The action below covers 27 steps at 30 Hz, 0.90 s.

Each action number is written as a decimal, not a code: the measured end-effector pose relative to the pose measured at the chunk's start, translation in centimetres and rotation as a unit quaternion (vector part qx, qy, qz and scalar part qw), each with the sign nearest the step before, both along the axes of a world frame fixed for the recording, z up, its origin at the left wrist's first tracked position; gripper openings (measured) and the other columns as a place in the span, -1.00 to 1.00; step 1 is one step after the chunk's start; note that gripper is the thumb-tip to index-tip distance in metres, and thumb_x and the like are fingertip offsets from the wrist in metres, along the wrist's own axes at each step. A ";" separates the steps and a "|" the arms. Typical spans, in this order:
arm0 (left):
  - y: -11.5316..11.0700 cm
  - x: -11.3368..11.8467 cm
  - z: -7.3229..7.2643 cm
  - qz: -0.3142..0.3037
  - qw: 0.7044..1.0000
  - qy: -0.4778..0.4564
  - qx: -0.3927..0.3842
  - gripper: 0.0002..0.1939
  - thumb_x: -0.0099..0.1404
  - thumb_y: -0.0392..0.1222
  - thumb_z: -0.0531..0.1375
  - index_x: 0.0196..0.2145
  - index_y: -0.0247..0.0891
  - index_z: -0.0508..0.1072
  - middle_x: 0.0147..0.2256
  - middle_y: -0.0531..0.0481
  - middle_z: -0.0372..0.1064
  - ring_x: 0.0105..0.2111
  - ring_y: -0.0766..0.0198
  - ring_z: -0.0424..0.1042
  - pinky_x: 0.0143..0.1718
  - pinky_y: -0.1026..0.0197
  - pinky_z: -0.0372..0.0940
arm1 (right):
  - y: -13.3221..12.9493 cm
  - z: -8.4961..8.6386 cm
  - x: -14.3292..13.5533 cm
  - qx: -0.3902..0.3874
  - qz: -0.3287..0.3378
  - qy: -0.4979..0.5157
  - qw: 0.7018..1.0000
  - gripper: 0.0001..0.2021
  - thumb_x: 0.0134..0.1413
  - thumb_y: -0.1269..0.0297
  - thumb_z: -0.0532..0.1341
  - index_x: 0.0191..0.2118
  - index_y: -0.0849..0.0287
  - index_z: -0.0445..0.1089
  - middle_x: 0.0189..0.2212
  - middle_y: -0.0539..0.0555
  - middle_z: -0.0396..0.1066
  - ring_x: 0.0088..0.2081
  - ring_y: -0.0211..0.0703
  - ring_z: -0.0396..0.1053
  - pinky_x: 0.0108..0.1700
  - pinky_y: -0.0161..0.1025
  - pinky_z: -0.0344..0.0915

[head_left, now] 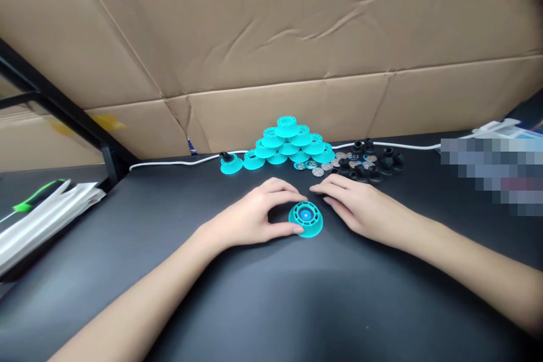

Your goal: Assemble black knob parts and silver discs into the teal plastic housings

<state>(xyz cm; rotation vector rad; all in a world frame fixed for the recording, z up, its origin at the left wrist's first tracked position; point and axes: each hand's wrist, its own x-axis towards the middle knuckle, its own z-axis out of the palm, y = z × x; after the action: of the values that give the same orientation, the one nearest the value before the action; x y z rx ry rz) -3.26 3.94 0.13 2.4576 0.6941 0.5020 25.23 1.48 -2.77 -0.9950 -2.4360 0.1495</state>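
A turquoise flared plastic ring (311, 230) with a blue disc in its middle sits on the dark tabletop in front of me. My left hand (263, 209) is closed around its left side, thumb at the near edge and fingers at the far edge. Just right of the ring is my right hand (352, 201), fingers stretched forward, thumb apart from them; nothing shows in it. Behind the hands stands a pyramid of similar turquoise rings (287, 128). To its left, another turquoise ring (231, 166) carries a black nozzle-like piece (224, 155).
Several round metallic discs (318, 172) and black nozzle-like pieces (387, 159) lie right of the pyramid. A white cable (178, 163) runs along the cardboard wall (271, 107). White packets (46, 226) and a green-black handled tool (40, 195) are at left; a plastic box (500, 129) at right.
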 end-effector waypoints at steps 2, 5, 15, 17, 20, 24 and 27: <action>0.0 0.0 0.0 0.003 1.000 0.001 -0.001 -0.52 0.39 -0.01 0.39 0.22 -0.12 0.52 0.15 -0.16 0.45 0.16 0.03 0.44 0.27 -0.02 0.35 | 0.0 0.2 0.0 0.019 -0.008 -0.005 1.000 -0.67 0.47 0.40 0.07 0.22 0.17 0.42 0.05 0.26 0.48 -0.12 0.03 0.59 -0.10 -0.01 0.61; 0.0 0.1 0.0 0.004 1.000 0.003 -0.005 -0.52 0.39 -0.02 0.39 0.21 -0.13 0.53 0.14 -0.17 0.46 0.16 0.03 0.44 0.27 -0.02 0.36 | -0.2 0.7 0.1 0.051 -0.017 -0.026 0.998 -0.68 0.41 0.43 0.11 0.16 0.21 0.46 0.04 0.29 0.44 -0.14 0.05 0.55 -0.11 0.01 0.60; 0.2 0.1 -0.1 -0.001 1.000 -0.002 -0.005 -0.53 0.39 -0.02 0.39 0.20 -0.13 0.53 0.13 -0.16 0.47 0.16 0.04 0.44 0.26 -0.01 0.36 | 0.3 -0.2 0.5 0.130 -0.033 -0.104 0.985 -0.59 0.35 0.63 -0.05 0.03 0.26 0.50 0.02 0.33 0.45 -0.02 0.14 0.48 -0.08 0.05 0.57; 0.1 0.1 0.0 0.000 1.000 -0.001 -0.006 -0.53 0.39 -0.02 0.39 0.20 -0.13 0.53 0.13 -0.15 0.47 0.15 0.03 0.45 0.26 0.00 0.36 | 0.4 -0.2 0.4 0.114 -0.026 -0.075 0.990 -0.63 0.40 0.58 -0.02 0.02 0.24 0.50 0.00 0.31 0.46 -0.04 0.11 0.49 -0.09 0.03 0.57; 0.1 0.2 0.0 0.002 1.000 0.001 -0.005 -0.53 0.39 -0.02 0.39 0.20 -0.12 0.53 0.13 -0.16 0.47 0.14 0.02 0.45 0.25 -0.03 0.37 | 0.2 0.6 0.0 0.063 0.008 0.042 0.997 -0.75 0.46 0.46 0.11 0.09 0.20 0.47 -0.01 0.25 0.48 -0.03 0.04 0.50 0.01 0.02 0.54; 0.0 0.2 -0.1 -0.005 1.000 -0.007 -0.005 -0.54 0.40 -0.01 0.38 0.19 -0.14 0.54 0.13 -0.17 0.47 0.14 0.02 0.45 0.24 -0.04 0.37 | -0.7 2.0 -0.7 -0.007 0.030 0.175 0.984 -0.77 0.43 0.36 0.23 0.12 0.10 0.45 -0.02 0.17 0.51 -0.03 0.00 0.51 0.06 -0.02 0.52; 0.0 0.3 -0.1 -0.006 1.000 -0.007 -0.009 -0.55 0.39 -0.01 0.39 0.17 -0.15 0.55 0.11 -0.16 0.48 0.14 0.02 0.45 0.23 -0.02 0.37 | -1.2 2.3 -1.2 -0.052 0.080 0.181 0.979 -0.76 0.43 0.34 0.23 0.14 0.07 0.44 0.01 0.16 0.54 0.05 0.01 0.50 0.11 -0.02 0.51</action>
<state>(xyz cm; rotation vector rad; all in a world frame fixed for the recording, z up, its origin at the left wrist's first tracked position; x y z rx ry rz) -2.94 3.95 0.03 2.4383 0.6749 0.5051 24.06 0.30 -0.50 -0.7365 -2.1852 0.4756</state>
